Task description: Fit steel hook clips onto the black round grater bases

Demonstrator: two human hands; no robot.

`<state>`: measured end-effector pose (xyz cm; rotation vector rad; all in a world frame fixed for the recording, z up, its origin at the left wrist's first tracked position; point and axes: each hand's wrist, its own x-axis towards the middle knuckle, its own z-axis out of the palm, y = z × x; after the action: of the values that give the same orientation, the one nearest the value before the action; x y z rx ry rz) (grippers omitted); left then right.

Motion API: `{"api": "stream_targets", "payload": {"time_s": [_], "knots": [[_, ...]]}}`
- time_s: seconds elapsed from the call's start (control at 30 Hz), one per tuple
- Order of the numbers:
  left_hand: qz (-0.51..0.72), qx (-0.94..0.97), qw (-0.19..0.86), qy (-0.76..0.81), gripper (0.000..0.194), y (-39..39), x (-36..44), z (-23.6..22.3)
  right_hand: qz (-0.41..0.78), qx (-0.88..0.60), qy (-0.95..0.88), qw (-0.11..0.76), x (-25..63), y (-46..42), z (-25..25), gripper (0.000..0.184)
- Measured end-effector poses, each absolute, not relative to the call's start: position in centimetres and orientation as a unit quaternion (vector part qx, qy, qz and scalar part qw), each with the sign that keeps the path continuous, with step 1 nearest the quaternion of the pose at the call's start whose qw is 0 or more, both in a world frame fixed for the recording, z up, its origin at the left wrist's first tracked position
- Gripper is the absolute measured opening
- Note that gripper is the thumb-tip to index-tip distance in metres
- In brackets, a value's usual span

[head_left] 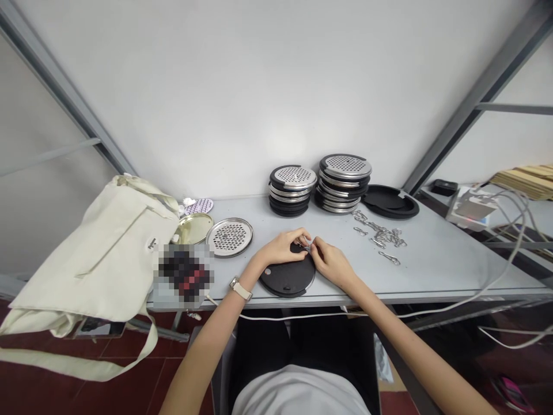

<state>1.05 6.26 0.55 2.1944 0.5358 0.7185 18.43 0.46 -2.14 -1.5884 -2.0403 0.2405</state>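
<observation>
A round black disc with a metal edge [287,280] lies at the front of the table, below my hands. My left hand [283,246] rests over its far side, thumb and fingers pinched around a small metal snap hook [307,248] at the disc's far right edge. From the right, my right hand [333,264] pinches the same small piece, and the fingertips of both hands nearly meet. Fingers partly cover the hook, so how it joins the disc is hidden. Loose snap hooks [389,258] lie in a scattered pile to the right.
Two stacks of perforated metal discs with black rims [295,176] [345,166] stand by the wall. Nearby are a black round tray [391,200], a perforated metal plate [230,237] and a gold-coloured lid [195,228]. A cream bag [99,248] hangs left; a white cable [302,317] crosses the front.
</observation>
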Motion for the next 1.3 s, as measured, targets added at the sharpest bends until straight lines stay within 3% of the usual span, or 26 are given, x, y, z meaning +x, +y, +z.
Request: {"api": "stream_targets", "payload": {"time_s": [0.83,1.0,1.17,1.3], "knots": [[0.292,0.886,0.273,0.236,0.024,5.9,1.0,1.0,0.100,-0.626,-0.681,0.366,19.0,1.0,-2.7,0.020],[0.279,0.897,0.251,0.232,0.013,5.9,0.9,1.1,0.000,-0.661,-0.656,0.364,19.3,1.2,-3.1,0.018],[0.266,0.904,0.239,0.235,0.007,5.8,0.8,1.2,-0.203,-0.698,-0.634,0.264,21.1,1.5,-3.1,0.020],[0.259,0.907,0.232,0.240,0.006,5.8,0.9,1.1,-0.244,-0.709,-0.626,0.213,22.7,2.0,-3.5,0.022]]}}
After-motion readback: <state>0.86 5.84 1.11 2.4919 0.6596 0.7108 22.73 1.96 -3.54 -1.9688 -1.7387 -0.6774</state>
